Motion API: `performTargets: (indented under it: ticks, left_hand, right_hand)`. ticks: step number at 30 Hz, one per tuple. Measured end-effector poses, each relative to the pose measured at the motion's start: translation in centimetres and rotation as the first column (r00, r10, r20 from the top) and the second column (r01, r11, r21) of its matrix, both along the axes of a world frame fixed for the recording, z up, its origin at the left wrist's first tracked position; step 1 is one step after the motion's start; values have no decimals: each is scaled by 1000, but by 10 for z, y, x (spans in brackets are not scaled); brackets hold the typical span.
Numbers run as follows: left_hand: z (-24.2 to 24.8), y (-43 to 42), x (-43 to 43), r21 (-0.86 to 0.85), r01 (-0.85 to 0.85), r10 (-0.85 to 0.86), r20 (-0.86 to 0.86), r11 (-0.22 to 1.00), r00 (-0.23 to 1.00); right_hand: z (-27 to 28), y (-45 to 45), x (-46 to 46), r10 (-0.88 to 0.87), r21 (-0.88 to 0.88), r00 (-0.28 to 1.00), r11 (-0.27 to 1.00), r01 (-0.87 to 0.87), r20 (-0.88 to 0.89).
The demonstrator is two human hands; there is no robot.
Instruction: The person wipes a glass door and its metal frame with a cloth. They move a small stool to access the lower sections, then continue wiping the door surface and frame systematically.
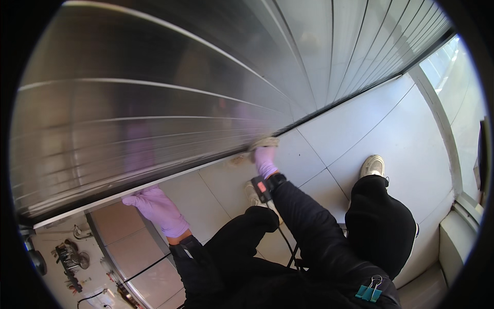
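Observation:
A large glossy, ribbed metal panel (185, 92), apparently a door, fills the upper left. My left hand (158, 210), in a lilac glove, grips its near edge, the thumb on this side and most fingers hidden by the panel. My right hand (265, 158), gloved alike, holds a beige cloth or pad (266, 142) against the panel close to its dark bottom edge. Part of that pad is blurred. A brownish smear (238, 159) marks the floor just left of the right hand.
My shoes (373, 166) stand on pale floor tiles (308, 154). A metal threshold strip (436, 104) curves along the right, with a pale block (457, 235) below it. At lower left, utensils (73, 255) hang on a wall beside a pinkish tiled surface (127, 228).

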State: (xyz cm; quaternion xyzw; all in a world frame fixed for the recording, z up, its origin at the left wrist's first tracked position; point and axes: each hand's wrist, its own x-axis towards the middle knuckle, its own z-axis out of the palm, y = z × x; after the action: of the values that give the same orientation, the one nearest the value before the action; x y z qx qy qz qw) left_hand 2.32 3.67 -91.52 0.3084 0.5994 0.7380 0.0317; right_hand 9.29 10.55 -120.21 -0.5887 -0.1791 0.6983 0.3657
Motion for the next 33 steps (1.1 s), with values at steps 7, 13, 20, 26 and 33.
performTargets:
  ticks: [7, 13, 20, 26, 33]
  left_hand:
    - [-1, -2, -1, 8, -24, 24, 53, 1000, 998]
    - [-2, 2, -1, -8, -20, 20, -23, 1000, 1000]
    - [-1, 0, 0, -17, -3, 4, 28, 1000, 1000]
    - [-3, 0, 0, 5, -53, 53, -28, 999, 998]
    - [-5, -3, -6, 26, -35, 35, 10, 999, 999]
  right_hand:
    - [-22, -17, -19, 121, -44, 992, 991, -123, -45]
    - [-32, 2, 1, 159, -168, 969, 967, -192, -187]
    - [-29, -3, -2, -63, -128, 969, 991, 33, -237]
    - [-40, 34, 38, -439, -302, 893, 869, 393, -100]
    - [-7, 5, -5, 95, -274, 929, 940, -202, -358]
